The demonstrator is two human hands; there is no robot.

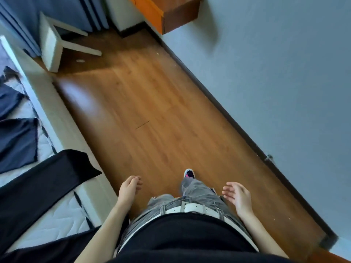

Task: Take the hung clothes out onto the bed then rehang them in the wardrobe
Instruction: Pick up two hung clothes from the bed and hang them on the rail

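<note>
Dark clothes lie spread on the bed (62, 211) at the left: a long black garment (47, 179) draped over the bed's edge, and dark blue pieces (17, 141) farther back on the white quilted mattress. My left hand (130, 186) hangs low beside the bed, fingers loosely curled, holding nothing. My right hand (238, 196) is at my right hip, fingers spread and empty. No wardrobe or hanger is in view. I stand on the wooden floor between the bed and the wall.
A wooden floor (152, 111) runs ahead between the bed and a grey-blue wall (275, 82). A white side table (55, 48) stands at the far left by blue curtains (66, 12). An orange and brown cabinet (167, 12) hangs on the wall ahead.
</note>
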